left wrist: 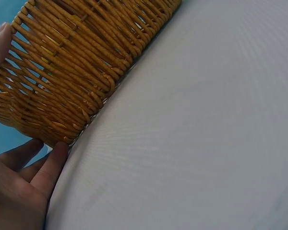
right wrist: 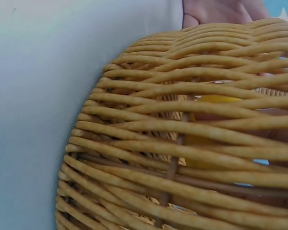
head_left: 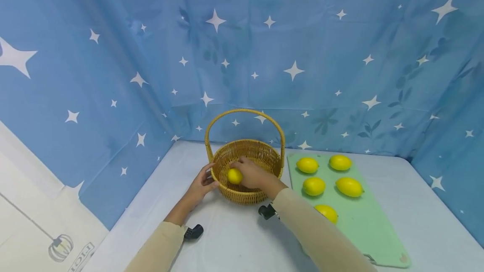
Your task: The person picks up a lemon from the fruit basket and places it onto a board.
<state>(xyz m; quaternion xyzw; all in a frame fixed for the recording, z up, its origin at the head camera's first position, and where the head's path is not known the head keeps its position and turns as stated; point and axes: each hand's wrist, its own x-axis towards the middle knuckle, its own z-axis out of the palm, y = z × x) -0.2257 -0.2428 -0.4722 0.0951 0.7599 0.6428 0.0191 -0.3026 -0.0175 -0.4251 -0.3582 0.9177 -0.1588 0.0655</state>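
A blue cloth with white stars (head_left: 264, 45) hangs behind and to both sides of a pale table (head_left: 234, 238), and on the table's right half lies a green mat (head_left: 363, 226) carrying five lemons (head_left: 314, 186), one of them partly hidden behind the right sleeve. Left of the mat stands a woven basket (head_left: 245, 194) with a tall arched handle (head_left: 245, 114). The left hand (head_left: 202, 184) rests against the outside of the basket wall with its fingers fairly straight and spread, bracing rather than clasping; the left wrist view shows its fingertips (left wrist: 55, 155) touching the weave low down near the table. The right hand (head_left: 252, 173) reaches over the near rim, its fingers curled over one lemon (head_left: 234, 176) held inside the basket just behind the near wall; through the weave in the right wrist view a patch of yellow shows, though how firmly it is held cannot be told. The basket looks light, so a push from the right forearm on the rim could tip or slide it, since the left hand only steadies one side. A lemon let go from above the floor could roll or bounce inside. The sleeve, lying just beside the nearest lemon on the mat, could nudge it off.
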